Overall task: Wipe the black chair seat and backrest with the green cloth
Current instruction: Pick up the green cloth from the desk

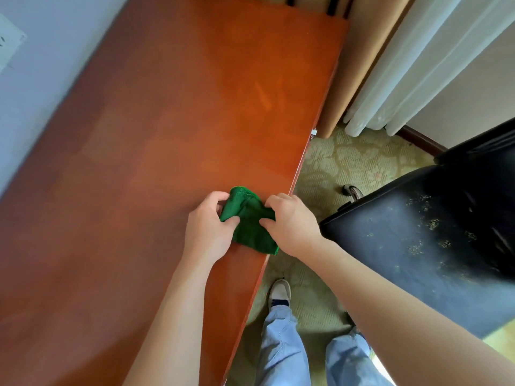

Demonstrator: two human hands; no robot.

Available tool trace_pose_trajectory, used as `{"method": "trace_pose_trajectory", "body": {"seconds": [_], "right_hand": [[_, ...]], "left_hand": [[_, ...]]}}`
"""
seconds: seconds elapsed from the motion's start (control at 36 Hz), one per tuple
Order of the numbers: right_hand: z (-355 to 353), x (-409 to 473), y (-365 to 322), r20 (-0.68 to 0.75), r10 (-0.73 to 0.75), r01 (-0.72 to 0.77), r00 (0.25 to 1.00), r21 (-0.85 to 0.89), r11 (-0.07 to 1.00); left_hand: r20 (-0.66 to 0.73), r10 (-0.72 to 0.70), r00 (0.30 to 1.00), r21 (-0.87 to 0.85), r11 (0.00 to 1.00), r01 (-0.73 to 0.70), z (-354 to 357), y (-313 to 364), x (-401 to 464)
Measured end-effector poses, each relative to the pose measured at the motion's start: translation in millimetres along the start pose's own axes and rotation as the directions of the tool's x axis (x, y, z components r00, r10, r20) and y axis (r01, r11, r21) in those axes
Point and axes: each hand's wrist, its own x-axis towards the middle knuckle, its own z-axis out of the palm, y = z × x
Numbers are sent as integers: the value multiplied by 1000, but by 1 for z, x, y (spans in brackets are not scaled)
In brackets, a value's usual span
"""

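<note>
Green cloth [252, 222] on desk [156, 151], pinched by left hand [207, 227] and right hand [289, 222], apparently bunched.

No legible text, label or number on anything here.

Furnished room, maybe hotel: wooden desk [172, 129], patterned carpet [351, 162], curtains [418, 65].

Black chair [434, 246]: right side, cut off by the right frame edge; backrest dark, detail unreadable. Green cloth [250, 224]: both side edges hidden under the left hand [207, 227] and right hand [289, 222]. Wooden table [167, 121]: cut off at bottom left. Paper [8, 43]: upper left, cropped, markings illegible. One shoe [280, 293] visible; the other foot hidden.
</note>
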Motion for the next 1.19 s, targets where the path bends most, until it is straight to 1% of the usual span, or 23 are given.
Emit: {"method": "trace_pose_trajectory", "body": {"seconds": [0.08,0.17,0.19,0.28,0.36,0.42,0.47,0.53,0.56,0.64,0.69,0.78,0.86,0.97,1.11,1.19], "right_hand": [[-22,-12,21,58,76,-88,995,226,970],[-49,-30,50,90,124,-149,988,375,915],[-58,-36,61,112,147,-182,983,445,877],[-90,-63,94,195,160,-251,968,695,674],[-121,-93,129,262,129,-292,956,828,479],[-137,-113,154,270,135,-302,953,871,387],[-149,-132,182,258,163,-300,952,891,342],[-158,-151,211,252,190,-301,949,905,300],[-163,-160,224,253,204,-303,946,913,274],[-177,-186,260,246,237,-295,940,935,196],[-186,-200,280,244,246,-292,938,939,183],[-200,-218,305,237,241,-289,941,935,207],[-209,-230,324,212,266,-282,940,924,260],[-207,-236,353,212,333,-323,919,889,325],[-186,-217,368,146,479,-343,865,870,355],[-176,-194,376,99,540,-331,836,876,351]], "left_hand": [[25,3,1000,-143,990,0,5,18,-9],[78,-8,997,-321,947,33,20,45,-18],[112,-7,994,-371,927,48,26,55,-21],[227,10,974,-460,882,98,49,85,-31],[317,65,946,-436,896,84,79,116,-42],[380,110,918,-390,919,51,105,139,-52],[409,159,899,-291,956,-37,135,161,-63],[418,213,883,-197,970,-141,165,182,-78],[421,233,877,-190,968,-166,179,193,-87],[464,270,844,-235,956,-177,218,223,-116],[529,292,797,-256,950,-178,240,237,-132],[626,312,714,-304,941,-145,267,254,-151],[659,309,686,-330,938,-106,287,265,-161],[694,248,676,-316,948,-23,317,274,-165],[643,155,750,-255,967,19,343,273,-147],[622,131,772,-247,968,35,354,270,-120]]}}
